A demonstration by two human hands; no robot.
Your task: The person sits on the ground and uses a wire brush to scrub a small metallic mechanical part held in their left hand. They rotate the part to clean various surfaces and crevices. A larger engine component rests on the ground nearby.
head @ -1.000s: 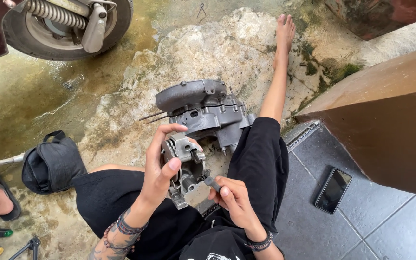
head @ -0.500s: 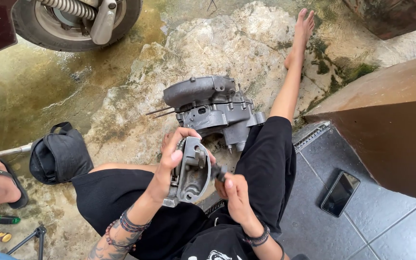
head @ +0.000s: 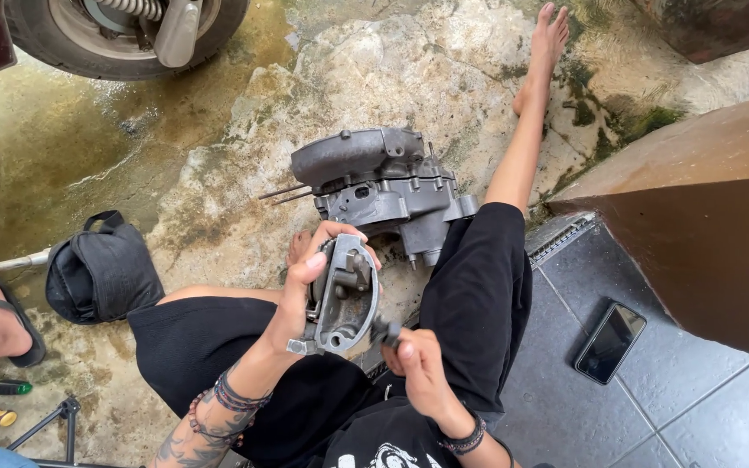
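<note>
Grey metal casting (head: 346, 299), held over the lap in front of the engine (head: 383, 186) on the ground: left hand (head: 305, 282) clamped on its upper edge, right hand (head: 416, 364) closed on a dark tool (head: 385, 331) at its lower side.

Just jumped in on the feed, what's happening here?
A person sits on the ground, legs spread around a grey engine block resting on the rough concrete. The left hand grips a grey metal engine cover and holds it up over the lap, while the right hand holds a small dark tool against the cover's lower edge. A black bag lies to the left, and a phone lies on the tiles.
</note>
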